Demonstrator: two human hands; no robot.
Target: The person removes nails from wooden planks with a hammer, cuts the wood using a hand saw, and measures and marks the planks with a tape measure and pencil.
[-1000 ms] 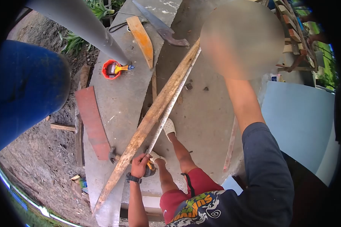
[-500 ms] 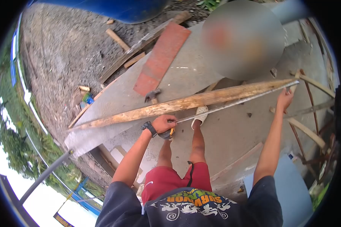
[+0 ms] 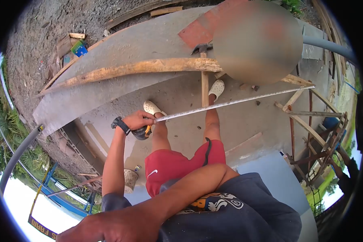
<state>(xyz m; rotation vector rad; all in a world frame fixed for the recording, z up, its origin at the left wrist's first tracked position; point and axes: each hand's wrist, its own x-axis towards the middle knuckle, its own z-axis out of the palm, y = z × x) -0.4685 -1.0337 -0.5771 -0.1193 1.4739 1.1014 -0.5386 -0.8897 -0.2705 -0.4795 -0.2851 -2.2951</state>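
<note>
My left hand (image 3: 136,120), with a dark watch on its wrist, is closed round a black and yellow tape measure (image 3: 141,132). Its white blade (image 3: 230,103) stretches out to the right, and no hand is at its far end. Bent across my body, my right arm brings my right hand (image 3: 86,229) to the lower left, close to the camera; its fingers are hidden. Beyond the blade a long rough board (image 3: 129,69) lies over the grey sheet (image 3: 149,38). A hammer (image 3: 204,82) with a wooden handle rests across the board.
A reddish board (image 3: 201,30) lies behind the hammer. Wooden framing (image 3: 306,125) stands at the right, beside a light blue panel (image 3: 266,169). A bucket (image 3: 130,180) is at the lower left, and a grey pipe (image 3: 20,153) at the far left. A blurred disc hides the upper right.
My right hand has let go of the tape's far end and swung across my body to the lower left. The view has turned, and the tape now lies farther from the board.
</note>
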